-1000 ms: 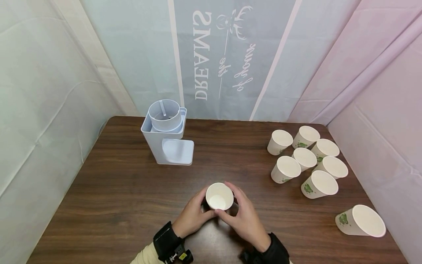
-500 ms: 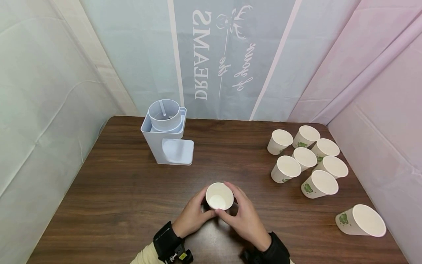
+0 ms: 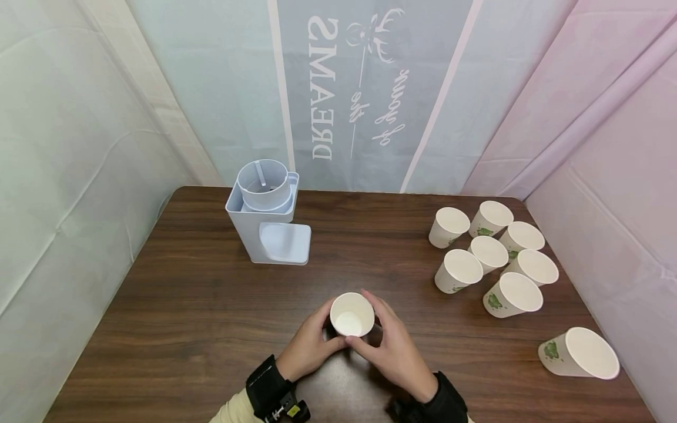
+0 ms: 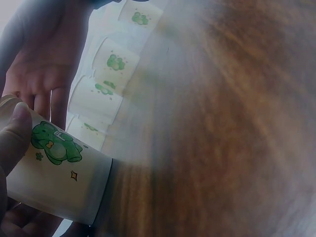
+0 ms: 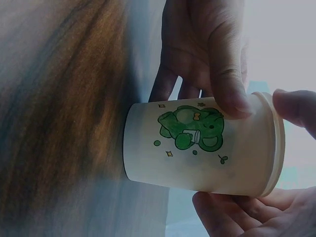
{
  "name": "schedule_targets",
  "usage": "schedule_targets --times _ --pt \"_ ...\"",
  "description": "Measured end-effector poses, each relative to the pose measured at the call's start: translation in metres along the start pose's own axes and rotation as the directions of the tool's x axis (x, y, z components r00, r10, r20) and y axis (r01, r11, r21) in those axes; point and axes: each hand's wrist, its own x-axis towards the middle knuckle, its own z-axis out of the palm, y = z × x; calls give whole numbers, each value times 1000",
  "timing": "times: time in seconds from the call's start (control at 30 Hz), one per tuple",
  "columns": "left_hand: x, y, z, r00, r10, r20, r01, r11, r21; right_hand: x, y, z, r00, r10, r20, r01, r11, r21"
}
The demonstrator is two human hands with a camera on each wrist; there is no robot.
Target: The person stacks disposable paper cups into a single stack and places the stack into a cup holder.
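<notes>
Left hand and right hand grip a paper cup upright between them above the near part of the table, seemingly a steadying step, base contact hard to judge, so moving next calls for light, even pressure.

1 brown table | blue-grey lettered curtain behind | whitish drape left | pinkish drape right
</notes>
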Motion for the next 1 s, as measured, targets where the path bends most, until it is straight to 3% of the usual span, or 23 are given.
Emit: schedule_targets --times 0.1,0.27,0.57,0.83,1.0 --pt "0 0 0 1000 6 -4 -6 1000 -3 -1 1 -3 1000 -18 0 18 1000 25" --pt "-1 0 0 1000 18 -16 -18 1000 -3 -3 4 -12 992 -116 -40 118 992 47" --pt "-2 0 1 999 9 -33 -8 1000 17 -17 3 -46 959 -221 -175 225 974 -1" --pt "-1 -1 1 1000 13 -28 -12 1000 9 -35 10 -82 941 -206 -268 201 979 -46" --pt "-2 -1 2 1000 0 -29 1 1000 22 -49 18 -103 931 -171 -321 142 983 -113"
